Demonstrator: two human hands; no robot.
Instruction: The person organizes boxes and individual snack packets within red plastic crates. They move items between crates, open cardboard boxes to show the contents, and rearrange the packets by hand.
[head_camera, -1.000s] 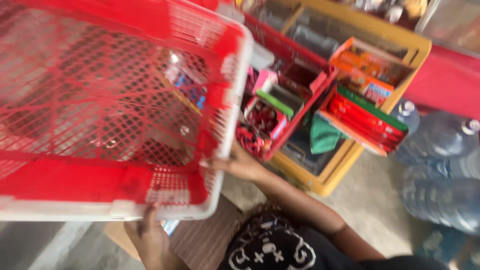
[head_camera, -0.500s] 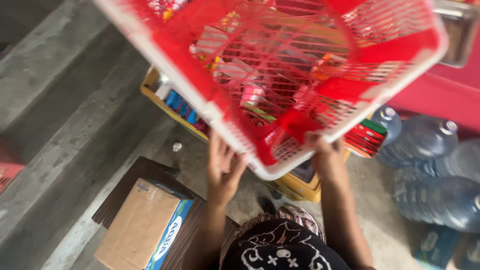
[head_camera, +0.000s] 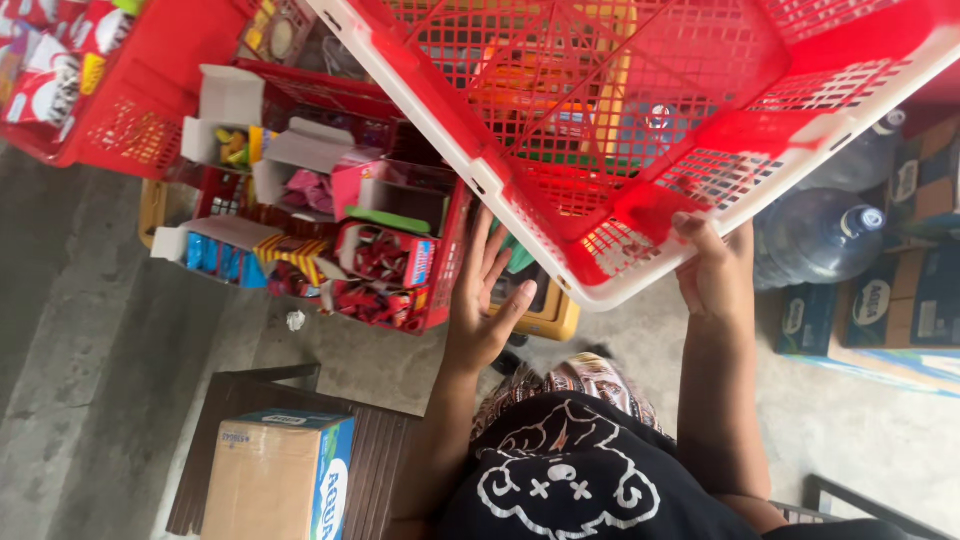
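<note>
- Grey concrete floor (head_camera: 90, 330) fills the left of the view, with open cartons of small sweets (head_camera: 385, 255) stacked in red trays just beyond the person's knees.
- Overhead, a large red mesh crate (head_camera: 640, 120) with a white rim is held tilted, its near corner dipping toward the person.
- Right hand (head_camera: 715, 270) grasps the crate's near rim, fingers curled over the white edge; this looks like the only firm grip.
- Left hand (head_camera: 485, 305) is released, fingers spread, palm up just under the rim and seemingly not touching it.
- To carry this well, I judge the left hand should close on the rim toward the left, well apart from the right, so the weight is shared and the tilt evens out.
- Keeping the crate level matters: what shows through the mesh may lie inside or behind it, I cannot tell which.
- Large water bottles (head_camera: 820, 235) stand at the right near printed cartons (head_camera: 890, 305); swinging the crate that way risks a knock.
- A cardboard box (head_camera: 275, 480) rests on a dark slatted stool (head_camera: 380, 460) at the near left, close to the left elbow, so that side is tight as well.
</note>
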